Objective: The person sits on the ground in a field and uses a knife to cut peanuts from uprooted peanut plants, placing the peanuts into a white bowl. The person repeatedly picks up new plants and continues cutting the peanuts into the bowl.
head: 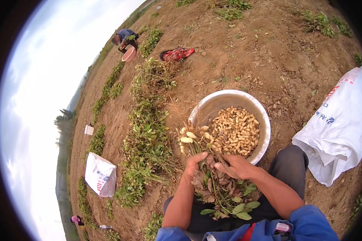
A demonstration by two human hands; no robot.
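Note:
A bunch of pulled peanut plants (218, 192) lies across my lap, its leaves towards me and its roots with peanut pods (188, 137) over the left rim of a round basin. My left hand (196, 164) is closed round the stems on their left side. My right hand (236, 167) grips stems of the same bunch from the right, near the basin's lower rim. The white-rimmed basin (266, 120) stands on the soil in front of me, and a heap of loose peanuts (236, 131) lies in it.
A row of peanut plants (144, 135) runs along the left. A white woven sack (334, 129) lies at the right, another sack (101, 174) at the left. Farther off are a red cloth item (178, 54), a white bucket (89, 129), and a person (126, 37) bending by a pink basin (129, 54).

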